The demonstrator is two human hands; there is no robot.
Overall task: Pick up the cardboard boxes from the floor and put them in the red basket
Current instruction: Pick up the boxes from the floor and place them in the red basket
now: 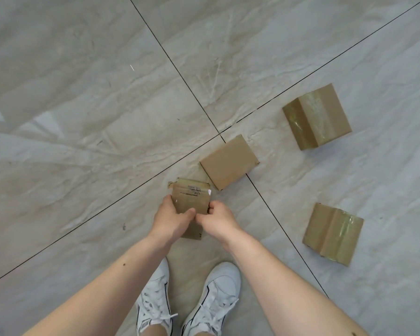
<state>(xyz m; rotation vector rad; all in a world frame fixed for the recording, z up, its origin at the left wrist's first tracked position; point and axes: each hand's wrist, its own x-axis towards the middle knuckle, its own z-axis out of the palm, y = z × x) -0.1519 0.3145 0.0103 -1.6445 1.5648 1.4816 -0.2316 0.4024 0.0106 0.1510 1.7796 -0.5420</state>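
Head view: both hands (172, 221) clasp a small box (192, 197) above grey marble-look tiles (83, 93); three boxes (229, 162) nearby

I see a grey marbled tile floor (83, 69) crossed by dark grout lines (170, 59) meeting near centre. At the bottom edge I see two white lace-up sneakers (155, 304), side by side, toes pointing up-frame.

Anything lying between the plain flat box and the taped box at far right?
No. In the head view, only bare floor tile separates the plain flat box from the taped box.
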